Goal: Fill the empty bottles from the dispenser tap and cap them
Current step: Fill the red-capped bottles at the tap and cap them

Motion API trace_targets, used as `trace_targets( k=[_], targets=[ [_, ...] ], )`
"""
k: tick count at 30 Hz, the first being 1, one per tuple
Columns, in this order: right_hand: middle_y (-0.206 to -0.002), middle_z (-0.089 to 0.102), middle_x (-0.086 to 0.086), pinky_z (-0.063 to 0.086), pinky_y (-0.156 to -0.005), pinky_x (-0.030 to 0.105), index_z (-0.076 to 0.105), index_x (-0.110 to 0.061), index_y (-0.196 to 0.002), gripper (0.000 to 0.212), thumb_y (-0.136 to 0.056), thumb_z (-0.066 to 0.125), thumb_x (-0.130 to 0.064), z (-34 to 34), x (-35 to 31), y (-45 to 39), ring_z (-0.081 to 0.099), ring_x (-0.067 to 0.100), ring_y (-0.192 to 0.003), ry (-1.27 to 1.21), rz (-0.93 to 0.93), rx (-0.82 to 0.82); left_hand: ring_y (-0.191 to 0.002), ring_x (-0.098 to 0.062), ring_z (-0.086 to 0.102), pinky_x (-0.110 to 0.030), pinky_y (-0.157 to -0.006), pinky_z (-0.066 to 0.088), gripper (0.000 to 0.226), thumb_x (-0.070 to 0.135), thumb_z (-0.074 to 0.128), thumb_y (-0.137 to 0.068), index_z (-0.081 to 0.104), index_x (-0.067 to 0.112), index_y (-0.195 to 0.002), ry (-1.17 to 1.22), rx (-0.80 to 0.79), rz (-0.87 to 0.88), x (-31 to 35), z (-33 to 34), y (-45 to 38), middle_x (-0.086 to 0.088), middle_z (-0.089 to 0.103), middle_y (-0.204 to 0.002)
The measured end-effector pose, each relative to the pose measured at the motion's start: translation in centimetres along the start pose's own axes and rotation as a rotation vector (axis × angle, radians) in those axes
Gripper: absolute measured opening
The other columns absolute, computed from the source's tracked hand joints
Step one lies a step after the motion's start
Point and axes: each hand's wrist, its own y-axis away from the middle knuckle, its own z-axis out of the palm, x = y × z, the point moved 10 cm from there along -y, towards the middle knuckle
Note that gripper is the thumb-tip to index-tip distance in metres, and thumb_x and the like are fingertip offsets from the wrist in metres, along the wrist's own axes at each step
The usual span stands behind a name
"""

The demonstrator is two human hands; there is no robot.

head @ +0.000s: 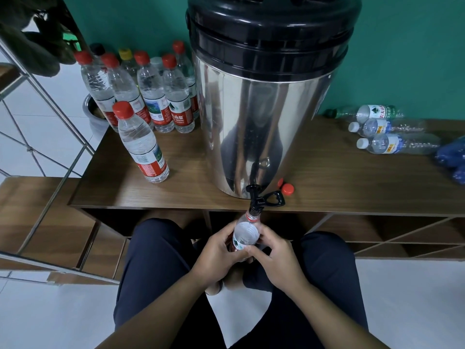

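A clear plastic bottle (245,233) with no cap is held under the black tap (256,199) of a steel dispenser (264,117), its neck right at the spout. My left hand (216,250) grips its left side. My right hand (276,253) wraps its right side. The tap lever (274,199) points right. Two red caps (286,188) lie on the shelf beside the dispenser base. A capped full bottle (141,144) stands alone at front left.
Several capped bottles (151,91) stand grouped behind it against the green wall. Three empty bottles (387,136) lie on their sides at the right of the wooden shelf (352,187), next to a blue object (453,157). A metal rack (50,137) rises at left.
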Motion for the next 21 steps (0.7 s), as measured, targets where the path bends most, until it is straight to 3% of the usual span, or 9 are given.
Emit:
trace_targets(
  k=[21],
  targets=[
    [-0.12, 0.081, -0.014, 0.063, -0.1, 0.036, 0.068, -0.029, -0.149, 0.055, -0.098, 0.084, -0.014, -0.06, 0.44, 0.04, 0.078, 0.011, -0.108, 0.0, 0.0, 0.013, -0.133, -0.028, 0.07, -0.026, -0.108, 0.056, 0.066, 0.015, 0.091, -0.094, 0.063, 0.023, -0.153, 0.038, -0.003, 0.007, -0.1, 0.12, -0.12, 0.0, 0.077, -0.137]
  ],
)
